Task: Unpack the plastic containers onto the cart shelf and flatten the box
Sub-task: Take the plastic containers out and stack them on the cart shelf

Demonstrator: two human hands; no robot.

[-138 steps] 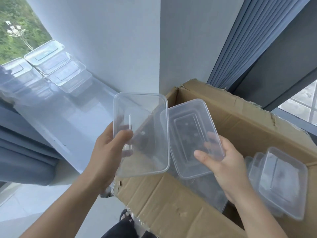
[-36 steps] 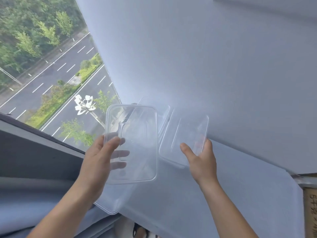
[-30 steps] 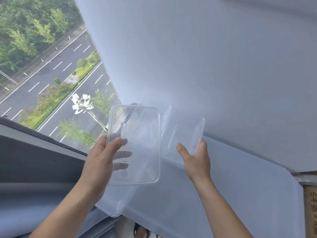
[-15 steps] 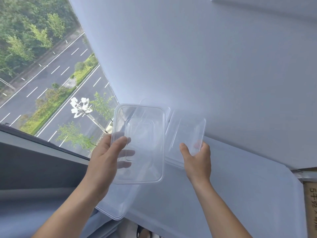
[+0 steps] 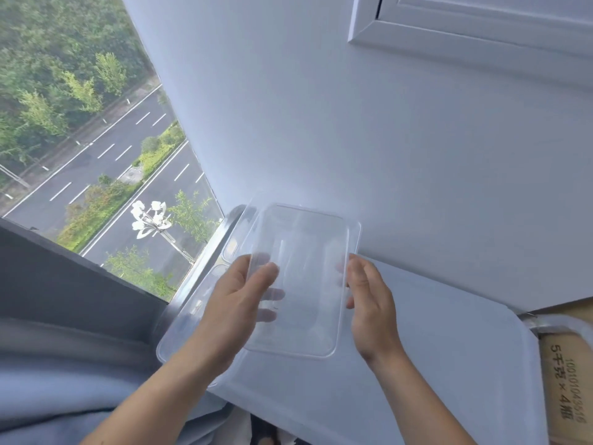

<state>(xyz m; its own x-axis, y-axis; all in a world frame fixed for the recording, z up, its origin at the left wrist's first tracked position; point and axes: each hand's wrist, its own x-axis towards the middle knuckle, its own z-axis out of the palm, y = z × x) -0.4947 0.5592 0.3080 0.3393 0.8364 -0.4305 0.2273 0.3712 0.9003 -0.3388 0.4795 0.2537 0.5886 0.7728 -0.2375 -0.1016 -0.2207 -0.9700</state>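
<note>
Currently your left hand (image 5: 237, 303) and right hand (image 5: 373, 303) both grip a clear plastic container (image 5: 301, 284) between them. Your thumbs curl over its long edges, and the left fingers show through the plastic. You hold it over the white shelf (image 5: 449, 364), partly above more clear containers (image 5: 189, 319) lying by the window. At the right edge the cardboard box (image 5: 568, 380) is cut off; its print reads "5千克 × 4瓶" beside a blurred number. Whether the held container is single or nested cannot be told.
</note>
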